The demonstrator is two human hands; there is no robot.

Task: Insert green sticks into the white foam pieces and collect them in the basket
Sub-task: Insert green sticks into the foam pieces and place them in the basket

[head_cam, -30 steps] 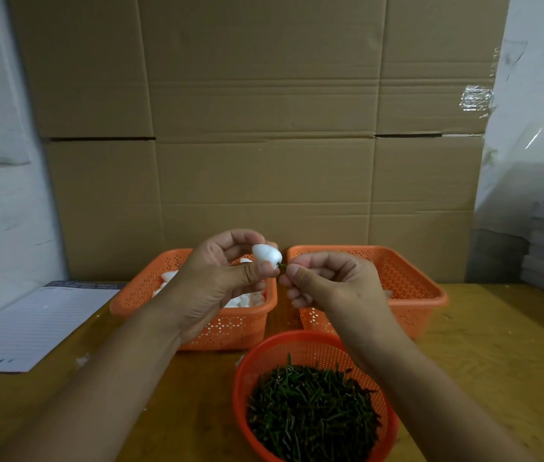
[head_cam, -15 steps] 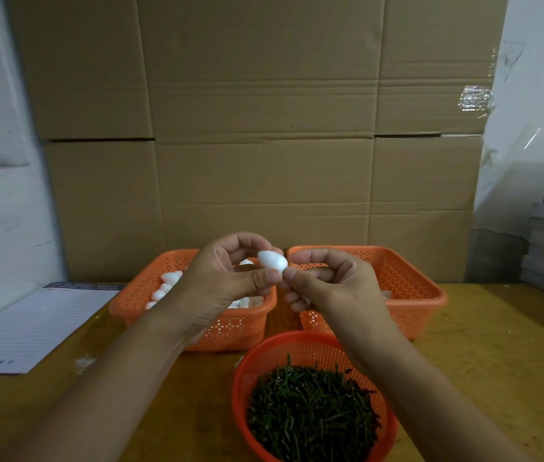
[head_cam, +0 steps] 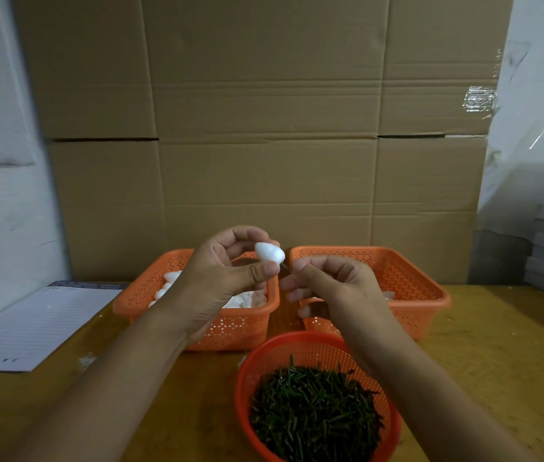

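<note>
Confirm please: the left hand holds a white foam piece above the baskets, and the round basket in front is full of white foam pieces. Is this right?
Not quite. The head view shows the round basket holds green sticks, not foam. The left hand does hold a white foam piece above the baskets.

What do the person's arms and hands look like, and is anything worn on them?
Both forearms are bare as far as the picture shows: no sleeve is in view. The left hand and the right hand wear no gloves. No ring, watch, bracelet or marking can be seen on the visible parts. The fingernails are short and look unpainted.
</note>
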